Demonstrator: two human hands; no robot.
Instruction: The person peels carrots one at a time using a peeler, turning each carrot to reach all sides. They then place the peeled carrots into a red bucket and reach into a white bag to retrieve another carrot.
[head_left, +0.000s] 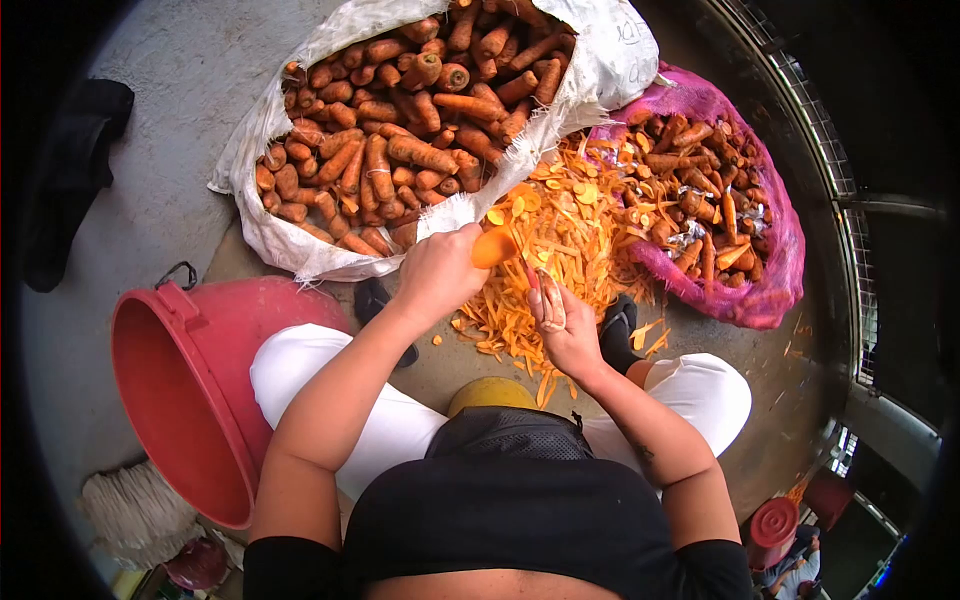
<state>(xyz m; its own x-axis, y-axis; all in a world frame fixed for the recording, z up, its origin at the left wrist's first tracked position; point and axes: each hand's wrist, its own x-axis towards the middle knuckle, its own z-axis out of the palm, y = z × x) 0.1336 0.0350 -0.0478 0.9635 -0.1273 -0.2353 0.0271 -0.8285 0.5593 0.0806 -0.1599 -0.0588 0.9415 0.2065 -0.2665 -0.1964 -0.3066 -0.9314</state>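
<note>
My left hand is closed around a carrot, with its bright orange end sticking out past the fingers. Just to the right, my right hand grips a small red tool. Its working end is close to the carrot; I cannot make out whether it is a peeler or a knife. Pale wrapping covers some fingers of that hand. Below and beyond both hands lies a heap of orange carrot peelings with round cut slices among them.
A white sack of unpeeled carrots lies open ahead. At the right, a pink mesh sack holds carrots and scraps. A red tub lies tipped on my left. Behind on the right are a red lidded container and another person.
</note>
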